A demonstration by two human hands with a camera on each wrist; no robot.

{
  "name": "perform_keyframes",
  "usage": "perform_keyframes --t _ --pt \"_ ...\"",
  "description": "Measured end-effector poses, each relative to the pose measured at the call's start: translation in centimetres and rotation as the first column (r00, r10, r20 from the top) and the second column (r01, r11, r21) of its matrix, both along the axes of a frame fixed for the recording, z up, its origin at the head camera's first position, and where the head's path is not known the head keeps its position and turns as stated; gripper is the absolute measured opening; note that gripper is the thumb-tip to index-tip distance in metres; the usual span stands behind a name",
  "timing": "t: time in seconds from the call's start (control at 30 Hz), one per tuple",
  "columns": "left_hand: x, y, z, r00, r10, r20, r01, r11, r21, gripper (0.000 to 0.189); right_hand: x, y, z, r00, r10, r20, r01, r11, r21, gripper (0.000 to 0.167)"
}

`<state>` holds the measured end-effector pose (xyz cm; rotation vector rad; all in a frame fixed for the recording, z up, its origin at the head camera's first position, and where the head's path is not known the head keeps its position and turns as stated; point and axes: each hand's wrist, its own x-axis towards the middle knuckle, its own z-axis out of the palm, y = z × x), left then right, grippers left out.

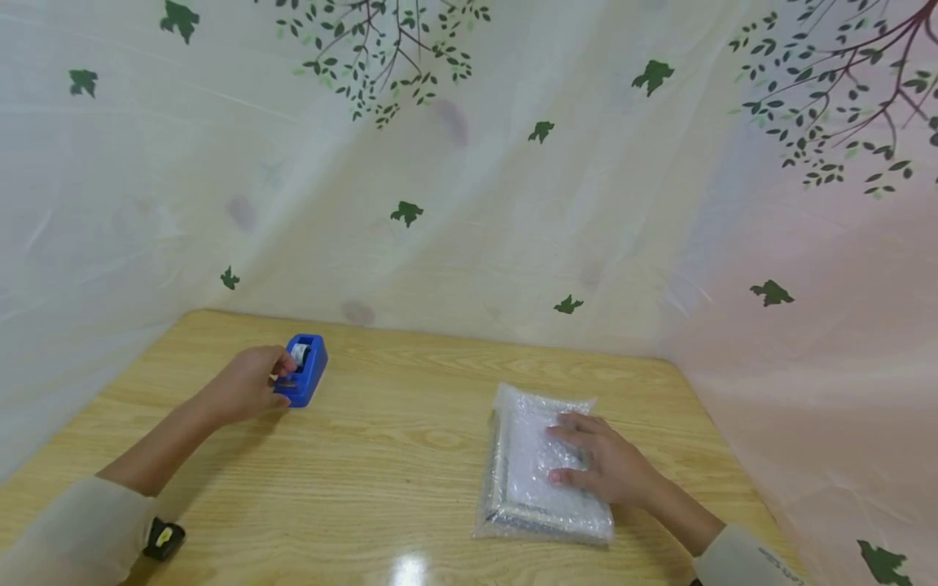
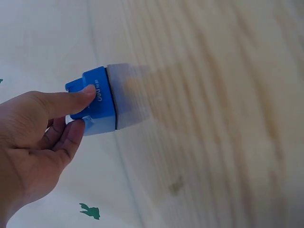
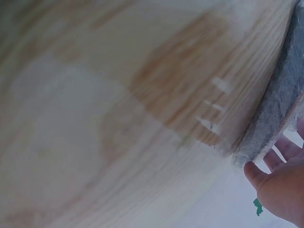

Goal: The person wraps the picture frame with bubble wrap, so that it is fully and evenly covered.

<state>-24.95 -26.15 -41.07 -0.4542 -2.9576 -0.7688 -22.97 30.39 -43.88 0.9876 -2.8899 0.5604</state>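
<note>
A blue tape dispenser (image 1: 315, 368) with a roll of tape in it stands at the left of the table. My left hand (image 1: 252, 384) grips its front end; in the left wrist view the thumb presses the blue front face and the fingers curl by the top edge. Toward the right lies a flat, framed-looking rectangular item in bubble wrap (image 1: 523, 464). Spread fingers of my right hand (image 1: 611, 462) rest on top of this package. From the right wrist, the wrapped side (image 3: 278, 102) shows, with the thumb close to its corner.
The wooden table (image 1: 396, 456) has a pale, leaf-printed curtain (image 1: 469, 252) along its back and sides. A small black object with a yellow mark (image 1: 164, 539) shows by my left sleeve.
</note>
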Motion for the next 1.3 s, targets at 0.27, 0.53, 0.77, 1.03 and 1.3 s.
perform_keyframes --t 0.27,0.53,0.77,1.03,1.3 --pt "0.0 0.0 -0.4 0.998 -0.018 -0.057 0.016 0.999 -0.032 0.029 0.1 0.1 -0.1 1.0 -0.001 0.002 0.001 1.0 -0.002 0.067" --pt "0.3 0.1 -0.7 0.994 -0.022 -0.109 0.017 0.999 -0.049 0.023 0.1 0.3 -0.2 1.0 0.004 -0.003 -0.004 1.0 0.0 0.066" --pt "0.7 0.3 -0.8 0.958 -0.054 -0.28 0.021 0.993 -0.12 0.033 0.1 0.4 -0.3 1.0 0.005 -0.005 -0.005 1.0 -0.005 0.066" --pt "1.3 0.3 -0.6 0.981 0.042 -0.187 -0.049 0.998 -0.034 0.04 -0.1 0.4 -0.6 1.0 0.015 -0.008 -0.015 1.0 -0.008 0.066" --pt "1.5 0.1 0.2 0.931 0.226 0.285 -0.309 0.904 0.294 0.075 -0.1 0.3 -0.4 1.0 0.022 -0.022 -0.022 1.0 -0.015 0.065"
